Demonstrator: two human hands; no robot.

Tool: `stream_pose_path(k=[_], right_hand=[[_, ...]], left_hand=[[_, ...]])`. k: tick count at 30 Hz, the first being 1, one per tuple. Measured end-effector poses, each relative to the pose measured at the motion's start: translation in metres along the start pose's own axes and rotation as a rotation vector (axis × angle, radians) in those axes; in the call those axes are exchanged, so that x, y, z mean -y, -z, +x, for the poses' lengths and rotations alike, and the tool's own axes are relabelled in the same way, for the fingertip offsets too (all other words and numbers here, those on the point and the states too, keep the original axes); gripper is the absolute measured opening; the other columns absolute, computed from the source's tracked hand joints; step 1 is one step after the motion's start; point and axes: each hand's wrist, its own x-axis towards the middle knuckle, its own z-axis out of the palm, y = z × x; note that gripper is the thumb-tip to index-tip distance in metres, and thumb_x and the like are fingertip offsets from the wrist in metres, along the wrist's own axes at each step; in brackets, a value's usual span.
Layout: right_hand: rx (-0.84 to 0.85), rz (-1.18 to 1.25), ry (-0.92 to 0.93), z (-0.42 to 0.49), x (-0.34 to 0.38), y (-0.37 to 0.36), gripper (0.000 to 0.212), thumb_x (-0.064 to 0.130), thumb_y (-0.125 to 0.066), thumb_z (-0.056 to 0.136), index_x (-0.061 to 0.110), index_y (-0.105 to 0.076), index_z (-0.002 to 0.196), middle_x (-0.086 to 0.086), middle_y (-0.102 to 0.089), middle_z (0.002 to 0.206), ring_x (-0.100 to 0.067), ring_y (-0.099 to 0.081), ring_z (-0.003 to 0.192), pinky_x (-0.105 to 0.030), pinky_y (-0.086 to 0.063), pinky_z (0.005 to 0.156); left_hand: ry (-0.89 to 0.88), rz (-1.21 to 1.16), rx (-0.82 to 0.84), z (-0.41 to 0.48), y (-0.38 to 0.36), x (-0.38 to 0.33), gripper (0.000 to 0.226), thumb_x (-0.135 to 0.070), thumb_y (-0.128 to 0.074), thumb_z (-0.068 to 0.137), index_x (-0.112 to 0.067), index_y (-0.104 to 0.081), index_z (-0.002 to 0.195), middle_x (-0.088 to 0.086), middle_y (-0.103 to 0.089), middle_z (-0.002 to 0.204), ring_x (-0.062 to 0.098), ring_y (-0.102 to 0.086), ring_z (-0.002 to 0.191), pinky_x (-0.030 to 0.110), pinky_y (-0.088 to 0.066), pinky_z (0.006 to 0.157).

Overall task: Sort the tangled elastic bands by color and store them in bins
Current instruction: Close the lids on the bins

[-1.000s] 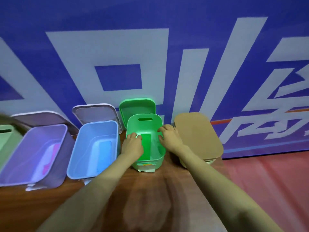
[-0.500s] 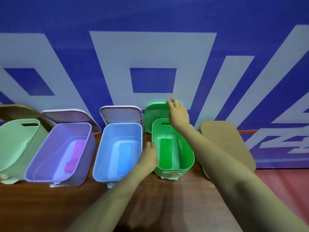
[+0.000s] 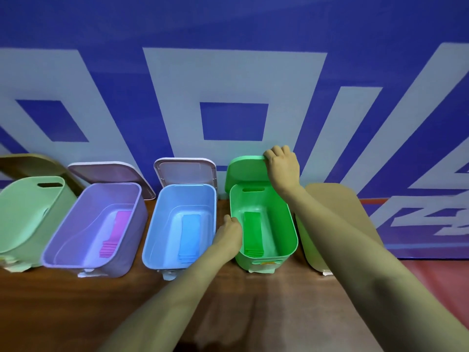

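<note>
Flat green bands (image 3: 252, 233) lie stacked inside the green bin (image 3: 289, 224)

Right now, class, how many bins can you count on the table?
5, in one row: a pale green bin far left, then a purple bin, a blue bin, a bright green bin, and a lidded bin far right. Others may lie beyond the left edge.

The right hand (image 3: 281, 165) reached far forward on an outstretched arm, fingers curled over the top edge of the green lid (image 3: 243, 172). The left hand (image 3: 229, 232) sat lower and nearer, forearm angled inward, gripping the left rim of the green bin (image 3: 280, 232)
</note>
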Motion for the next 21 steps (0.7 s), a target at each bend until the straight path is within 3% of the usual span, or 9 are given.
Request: stream_pose_path(k=[5, 8, 11, 15, 18, 21], right_hand=[[-0.163, -0.012, 0.103, -0.025, -0.008, 0.027, 0.004, 0.016, -0.070, 0.075, 0.017, -0.066, 0.074, 0.002, -0.061, 0.072, -0.024, -0.053, 0.068, -0.028, -0.034, 0.058], [-0.215, 0.015, 0.167, -0.055, -0.011, 0.035, 0.007, 0.022, -0.060, 0.082, 0.016, -0.064, 0.079, 0.001, -0.062, 0.080, -0.025, -0.055, 0.077, -0.031, -0.031, 0.068], [-0.204, 0.064, 0.212, -0.084, -0.012, 0.038, 0.006, 0.018, -0.061, 0.079, 0.013, -0.064, 0.082, -0.003, -0.062, 0.087, -0.027, -0.058, 0.081, -0.032, -0.036, 0.072], [-0.109, 0.146, 0.233, -0.120, -0.010, 0.034, 0.019, 0.009, -0.073, 0.068, 0.009, -0.063, 0.085, -0.008, -0.062, 0.094, -0.030, -0.061, 0.084, -0.034, -0.048, 0.072], [0.001, 0.234, 0.240, -0.141, -0.009, 0.030, 0.026, 0.009, -0.076, 0.067, 0.009, -0.062, 0.089, -0.011, -0.061, 0.100, -0.031, -0.061, 0.085, -0.036, -0.051, 0.070], [0.114, 0.304, 0.233, -0.152, -0.009, 0.025, 0.029, 0.013, -0.076, 0.069, 0.012, -0.062, 0.094, -0.012, -0.059, 0.107, -0.032, -0.060, 0.093, -0.039, -0.052, 0.074]], left_hand=[[0.028, -0.005, -0.006, 0.001, -0.002, -0.003, 0.038, 0.015, -0.034, 0.087, 0.007, -0.040, 0.123, 0.018, -0.036, 0.125, 0.038, -0.056, 0.094, 0.043, -0.044, 0.078], [0.027, -0.018, -0.008, 0.003, -0.006, -0.002, 0.039, 0.014, -0.033, 0.086, 0.008, -0.041, 0.124, 0.019, -0.036, 0.126, 0.041, -0.057, 0.100, 0.046, -0.046, 0.085], [-0.007, -0.120, -0.021, 0.005, -0.010, 0.003, 0.039, 0.009, -0.035, 0.086, 0.003, -0.044, 0.124, 0.021, -0.042, 0.121, 0.041, -0.055, 0.106, 0.048, -0.046, 0.091], [-0.015, -0.221, -0.087, 0.005, -0.013, 0.012, 0.028, -0.005, -0.039, 0.089, 0.000, -0.054, 0.112, 0.022, -0.052, 0.114, 0.040, -0.054, 0.107, 0.043, -0.046, 0.087], [0.115, -0.485, -0.234, 0.001, -0.012, 0.010, 0.025, -0.009, -0.037, 0.092, -0.002, -0.051, 0.111, 0.018, -0.055, 0.115, 0.038, -0.055, 0.102, 0.040, -0.047, 0.082], [0.286, -0.970, -0.297, -0.009, -0.006, 0.000, 0.028, -0.015, -0.030, 0.097, -0.006, -0.046, 0.117, 0.017, -0.057, 0.113, 0.032, -0.061, 0.075, 0.039, -0.055, 0.064]])
